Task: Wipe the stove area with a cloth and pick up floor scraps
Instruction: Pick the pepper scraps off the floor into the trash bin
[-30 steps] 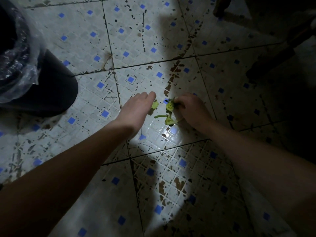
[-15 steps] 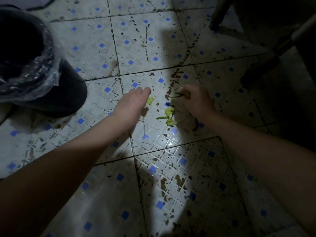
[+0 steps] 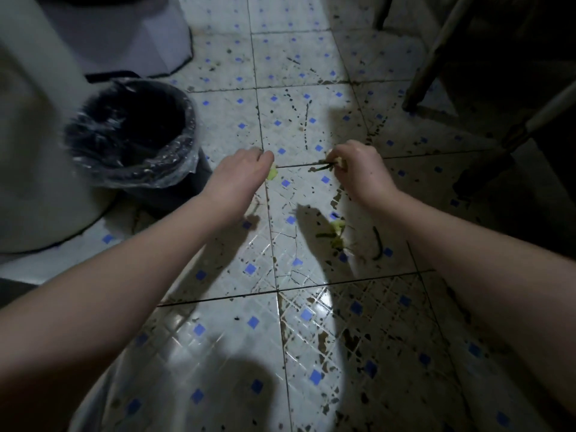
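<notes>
Over the grimy blue-dotted floor tiles (image 3: 299,322), left hand (image 3: 241,171) is curled round a pale green scrap (image 3: 272,174) near the lined bin (image 3: 190,120), right hand (image 3: 358,169) pinches some dark green stems (image 3: 321,165), and loose scraps (image 3: 336,229) lie on the tiles nearer the camera, under the right wrist.

glossy tiled floor (image 3: 218,347), crinkled plastic bin liner (image 3: 174,169)

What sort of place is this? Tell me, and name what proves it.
Probably a home kitchen floor: stained white tiles with small blue squares, a black bin lined with clear plastic, and green vegetable scraps lying on the tiles.
</notes>
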Demonstrator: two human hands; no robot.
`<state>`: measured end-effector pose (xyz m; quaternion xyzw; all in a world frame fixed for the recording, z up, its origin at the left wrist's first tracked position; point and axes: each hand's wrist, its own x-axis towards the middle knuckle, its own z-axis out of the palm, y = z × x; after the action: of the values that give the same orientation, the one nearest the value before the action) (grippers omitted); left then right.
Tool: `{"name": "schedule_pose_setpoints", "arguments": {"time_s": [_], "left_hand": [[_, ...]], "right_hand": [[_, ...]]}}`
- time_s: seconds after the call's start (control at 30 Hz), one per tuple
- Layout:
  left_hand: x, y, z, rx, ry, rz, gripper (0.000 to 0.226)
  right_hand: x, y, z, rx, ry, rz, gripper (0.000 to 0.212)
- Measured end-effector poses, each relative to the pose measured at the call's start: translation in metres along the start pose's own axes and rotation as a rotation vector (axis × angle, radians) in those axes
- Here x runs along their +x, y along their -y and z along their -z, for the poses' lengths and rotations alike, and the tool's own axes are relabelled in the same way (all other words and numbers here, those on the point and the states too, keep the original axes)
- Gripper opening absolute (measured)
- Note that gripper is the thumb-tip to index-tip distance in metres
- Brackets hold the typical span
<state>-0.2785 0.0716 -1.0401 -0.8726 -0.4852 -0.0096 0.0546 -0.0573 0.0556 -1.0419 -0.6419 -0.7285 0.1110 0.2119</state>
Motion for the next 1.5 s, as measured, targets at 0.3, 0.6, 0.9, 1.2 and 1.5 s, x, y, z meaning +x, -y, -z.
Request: {"name": "schedule_pose_setpoints", "arguments": {"time_s": [0.3,0.6,0.9,1.2,1.5], "left_hand": [[-0.03,0.06,0.048,0.208,-0.066,0.146,0.043],[-0.052,0.125,0.059,0.154,-0.068,0.423,0.047],[-0.065,0.149,0.038,0.108,-0.006,0.501,0.055],[-0.088,0.154,0.035,0.086,-0.066,0.64,0.049],[-0.112,0.162,0.039,0.134,-0.083,0.779,0.047]], "right_hand": [[0.021,0.059,-0.006,0.048,-0.018,0.111,0.025],[0.052,0.124,-0.03,0.109,-0.024,0.231,0.024],[0.077,0.175,-0.06,0.14,-0.065,0.38,0.018],[0.105,0.21,-0.078,0.194,-0.125,0.378,0.02],[0.108,0.237,-0.104,-0.182,0.077,0.655,0.027]]}}
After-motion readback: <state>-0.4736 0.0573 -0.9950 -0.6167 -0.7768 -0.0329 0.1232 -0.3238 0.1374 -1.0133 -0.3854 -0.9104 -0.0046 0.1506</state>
